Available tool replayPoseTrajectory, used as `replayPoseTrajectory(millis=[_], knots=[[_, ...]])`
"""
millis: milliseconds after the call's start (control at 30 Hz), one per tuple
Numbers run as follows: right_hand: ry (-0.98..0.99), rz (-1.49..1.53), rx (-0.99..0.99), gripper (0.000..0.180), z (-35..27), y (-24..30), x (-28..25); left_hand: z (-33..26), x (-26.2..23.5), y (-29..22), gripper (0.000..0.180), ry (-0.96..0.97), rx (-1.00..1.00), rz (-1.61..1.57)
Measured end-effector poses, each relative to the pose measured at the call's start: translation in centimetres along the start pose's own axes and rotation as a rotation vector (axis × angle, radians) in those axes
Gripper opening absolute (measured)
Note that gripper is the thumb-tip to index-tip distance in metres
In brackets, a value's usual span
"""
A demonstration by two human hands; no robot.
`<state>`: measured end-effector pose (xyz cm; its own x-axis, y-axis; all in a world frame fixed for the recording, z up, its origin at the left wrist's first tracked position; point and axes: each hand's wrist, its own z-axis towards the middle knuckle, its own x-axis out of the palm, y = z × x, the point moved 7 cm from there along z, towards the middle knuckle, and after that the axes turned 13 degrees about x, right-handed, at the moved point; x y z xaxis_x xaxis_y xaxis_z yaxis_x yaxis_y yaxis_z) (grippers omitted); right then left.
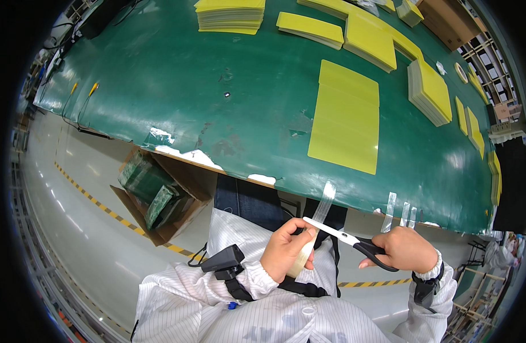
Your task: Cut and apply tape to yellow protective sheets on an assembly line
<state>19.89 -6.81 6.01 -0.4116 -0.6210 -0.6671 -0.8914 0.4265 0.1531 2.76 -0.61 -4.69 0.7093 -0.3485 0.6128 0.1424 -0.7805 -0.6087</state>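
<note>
White-bladed, black-handled scissors [344, 235] are poised at a straight strip of clear, glossy tape [327, 197]

Close quarters, this! A pale, rounded roll of tape [299, 265] is gripped below the table edge by the curled left hand [287, 251], thumb and index finger nearly meeting. The looped handles are wrapped by the right hand [409, 250]; whether the slim, tapered blades are parted cannot be told. A nick could be suffered, the tip being set right beside the left fingertips. A ragged end could be caused by slack or a skewed blade. Pulled too hard, the strip could be peeled off the smooth green tabletop [160, 74], whose rim is chipped to white. To the right, three short, shiny tape pieces [390, 212] are hung from that rim; by the loose, pin-striped white sleeve [437, 311] they could be snagged. Beyond, a flat, matt-looking yellow rectangular sheet [346, 134] is laid.
</note>
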Motion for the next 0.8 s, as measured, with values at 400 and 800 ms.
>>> replayPoseTrajectory(millis=[400, 800], knots=[[0.209, 0.124, 0.052, 0.087, -1.8, -2.0, 2.7, -0.1, 1.2, 0.5, 0.013, 0.083, -0.022, 0.146], [0.217, 0.427, 0.087, 0.078, -6.7, -6.5, 6.6, -0.4, 4.6, 1.4, 0.010, 0.337, -0.032, 0.326]])
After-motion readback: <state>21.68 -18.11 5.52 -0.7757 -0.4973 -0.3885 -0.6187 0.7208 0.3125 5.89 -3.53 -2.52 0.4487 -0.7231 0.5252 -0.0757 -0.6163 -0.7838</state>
